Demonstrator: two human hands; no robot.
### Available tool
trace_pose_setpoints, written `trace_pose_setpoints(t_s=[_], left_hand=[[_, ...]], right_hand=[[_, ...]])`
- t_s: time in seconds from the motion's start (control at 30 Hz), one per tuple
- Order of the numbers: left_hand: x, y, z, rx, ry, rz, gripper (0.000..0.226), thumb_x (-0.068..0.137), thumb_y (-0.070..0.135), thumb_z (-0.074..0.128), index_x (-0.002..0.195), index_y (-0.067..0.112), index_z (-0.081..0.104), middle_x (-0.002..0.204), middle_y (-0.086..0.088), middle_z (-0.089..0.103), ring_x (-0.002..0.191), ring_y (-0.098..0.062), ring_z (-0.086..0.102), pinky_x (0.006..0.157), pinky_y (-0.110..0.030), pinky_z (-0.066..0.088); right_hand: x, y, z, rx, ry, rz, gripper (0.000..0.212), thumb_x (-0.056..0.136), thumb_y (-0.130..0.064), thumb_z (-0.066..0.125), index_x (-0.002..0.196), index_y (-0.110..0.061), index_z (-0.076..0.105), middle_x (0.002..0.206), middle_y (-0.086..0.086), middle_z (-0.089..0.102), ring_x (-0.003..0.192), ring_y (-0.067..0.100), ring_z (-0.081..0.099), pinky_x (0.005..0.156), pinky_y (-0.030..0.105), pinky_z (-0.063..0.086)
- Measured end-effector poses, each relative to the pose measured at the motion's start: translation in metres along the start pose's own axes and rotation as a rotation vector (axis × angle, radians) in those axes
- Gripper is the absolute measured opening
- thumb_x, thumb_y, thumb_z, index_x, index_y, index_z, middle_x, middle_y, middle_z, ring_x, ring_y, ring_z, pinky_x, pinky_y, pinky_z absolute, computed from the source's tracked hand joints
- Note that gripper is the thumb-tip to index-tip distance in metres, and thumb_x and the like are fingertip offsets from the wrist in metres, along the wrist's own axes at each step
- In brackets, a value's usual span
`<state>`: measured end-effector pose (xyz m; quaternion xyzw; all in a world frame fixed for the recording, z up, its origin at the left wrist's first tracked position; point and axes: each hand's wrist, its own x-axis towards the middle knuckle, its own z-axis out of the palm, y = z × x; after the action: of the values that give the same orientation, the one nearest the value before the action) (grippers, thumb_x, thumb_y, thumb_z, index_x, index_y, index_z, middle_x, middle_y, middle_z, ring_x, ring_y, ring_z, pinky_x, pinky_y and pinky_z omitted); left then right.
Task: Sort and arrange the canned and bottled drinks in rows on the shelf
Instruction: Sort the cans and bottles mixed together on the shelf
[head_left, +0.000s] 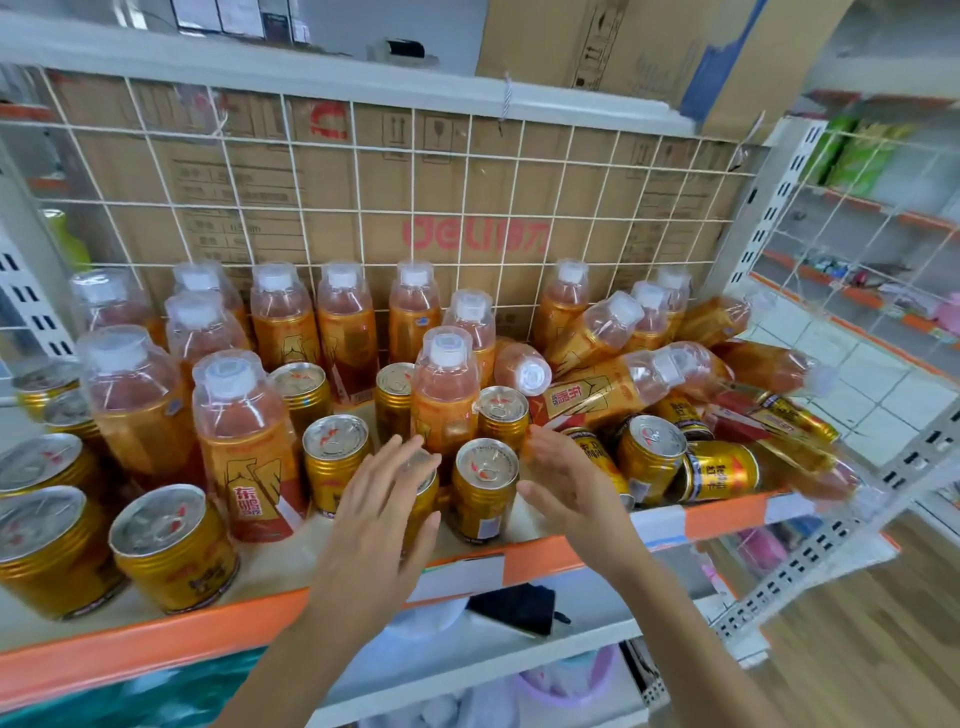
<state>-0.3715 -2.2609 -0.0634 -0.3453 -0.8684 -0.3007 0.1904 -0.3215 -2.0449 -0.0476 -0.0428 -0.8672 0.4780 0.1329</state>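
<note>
On the shelf (270, 571) with the orange front strip, canned and bottled drinks fill the board from end to end. At the left and middle, about eleven bottles (244, 441) with clear overcaps stand upright, reaching back to the wire grid (363, 171); one more upright bottle (445, 395) stands just behind the hands. Toward the right the order breaks down: roughly eight bottles lean or lie across one another in a pile (623, 379), and an exact count is not possible because they overlap and the picture blurs there. Gold cans (174, 545) number about nine upright: five at the left front, partly cut off by the picture's edge, and four or so in the middle. Three or four more cans (722, 470) lie on their sides or tilt at the right front.

Both hands reach over the shelf edge near the middle. The left hand (379, 509) has its fingers spread open over a can that it almost wholly hides; whether they touch it cannot be told. The right hand (566, 478) is also open, palm turned inward, holding nothing, just beside an upright can (485, 488) that stands between the two hands. Cardboard cartons (467, 208) sit behind the grid, their print mostly too blurred to read.
</note>
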Motion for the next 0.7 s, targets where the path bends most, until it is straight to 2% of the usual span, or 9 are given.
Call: trace_pose_setpoints(t_s=[0.1, 0.23, 0.33, 0.37, 0.43, 0.5, 0.57, 0.63, 0.7], left_hand=[[0.018, 0.011, -0.002, 0.037, -0.092, 0.081, 0.04, 0.093, 0.037, 0.036, 0.131, 0.026, 0.041, 0.141, 0.006, 0.039, 0.135, -0.01, 0.028, 0.112, -0.027, 0.021], [0.047, 0.028, 0.005, 0.048, -0.11, 0.031, 0.044, 0.091, 0.041, 0.036, 0.133, 0.027, 0.04, 0.137, 0.005, 0.048, 0.126, -0.006, 0.034, 0.101, -0.027, 0.031], [0.063, 0.041, 0.019, 0.145, -0.162, 0.056, 0.052, 0.089, 0.046, 0.033, 0.137, 0.025, 0.037, 0.138, 0.004, 0.049, 0.127, -0.005, 0.039, 0.097, -0.027, 0.037], [0.068, 0.047, 0.023, 0.155, -0.203, 0.048, 0.057, 0.089, 0.05, 0.031, 0.141, 0.026, 0.033, 0.143, 0.006, 0.043, 0.131, -0.002, 0.034, 0.101, -0.025, 0.031], [0.078, 0.053, 0.033, 0.108, -0.262, 0.004, 0.062, 0.093, 0.052, 0.033, 0.148, 0.029, 0.015, 0.151, 0.016, 0.018, 0.133, 0.006, 0.009, 0.109, -0.019, 0.013], [0.084, 0.055, 0.043, 0.123, -0.278, -0.044, 0.064, 0.096, 0.046, 0.04, 0.149, 0.029, 0.007, 0.15, 0.02, 0.005, 0.135, 0.007, 0.002, 0.109, -0.015, 0.003], [0.086, 0.058, 0.049, 0.202, -0.236, -0.06, 0.061, 0.094, 0.046, 0.041, 0.148, 0.024, 0.022, 0.15, 0.012, 0.023, 0.136, -0.001, 0.026, 0.105, -0.015, 0.013], [0.087, 0.062, 0.052, 0.28, -0.3, -0.119, 0.065, 0.087, 0.056, 0.033, 0.141, 0.02, 0.039, 0.141, 0.005, 0.046, 0.125, -0.009, 0.049, 0.1, -0.02, 0.027], [0.086, 0.06, 0.058, 0.294, -0.304, -0.129, 0.074, 0.086, 0.065, 0.021, 0.143, 0.02, 0.035, 0.144, 0.003, 0.043, 0.13, -0.012, 0.044, 0.103, -0.029, 0.029]], right_hand=[[0.012, 0.001, -0.024, -0.045, 0.069, -0.052, 0.049, 0.087, -0.026, 0.064, 0.132, -0.029, 0.046, 0.124, -0.013, 0.057, 0.117, -0.001, 0.049, 0.097, 0.024, 0.045], [0.036, 0.005, -0.056, -0.184, 0.082, -0.126, 0.047, 0.087, -0.028, 0.064, 0.131, -0.028, 0.048, 0.128, -0.01, 0.054, 0.117, 0.003, 0.05, 0.096, 0.025, 0.045], [0.056, 0.003, -0.075, -0.295, 0.054, -0.221, 0.047, 0.088, -0.024, 0.063, 0.132, -0.026, 0.048, 0.126, -0.009, 0.053, 0.112, 0.003, 0.049, 0.092, 0.017, 0.043], [0.063, 0.002, -0.08, -0.316, 0.031, -0.244, 0.047, 0.088, -0.023, 0.063, 0.132, -0.026, 0.048, 0.125, -0.008, 0.052, 0.112, 0.004, 0.049, 0.092, 0.018, 0.042], [0.079, -0.001, -0.089, -0.298, -0.03, -0.286, 0.045, 0.087, -0.021, 0.064, 0.13, -0.026, 0.049, 0.123, -0.01, 0.052, 0.11, 0.003, 0.049, 0.094, 0.018, 0.041], [0.097, -0.002, -0.093, -0.265, -0.11, -0.334, 0.045, 0.086, -0.019, 0.065, 0.128, -0.026, 0.051, 0.12, -0.012, 0.053, 0.109, 0.001, 0.049, 0.092, 0.01, 0.039], [0.116, -0.002, -0.095, -0.303, -0.199, -0.381, 0.046, 0.086, -0.019, 0.066, 0.129, -0.023, 0.051, 0.124, -0.007, 0.054, 0.111, 0.005, 0.05, 0.089, 0.007, 0.038], [0.133, -0.002, -0.094, -0.377, -0.287, -0.435, 0.048, 0.085, -0.019, 0.066, 0.13, -0.021, 0.051, 0.126, -0.002, 0.054, 0.111, 0.012, 0.053, 0.091, 0.019, 0.042], [0.147, -0.002, -0.088, -0.443, -0.359, -0.485, 0.049, 0.084, -0.02, 0.066, 0.13, -0.021, 0.051, 0.127, -0.002, 0.055, 0.112, 0.016, 0.053, 0.094, 0.031, 0.044]])
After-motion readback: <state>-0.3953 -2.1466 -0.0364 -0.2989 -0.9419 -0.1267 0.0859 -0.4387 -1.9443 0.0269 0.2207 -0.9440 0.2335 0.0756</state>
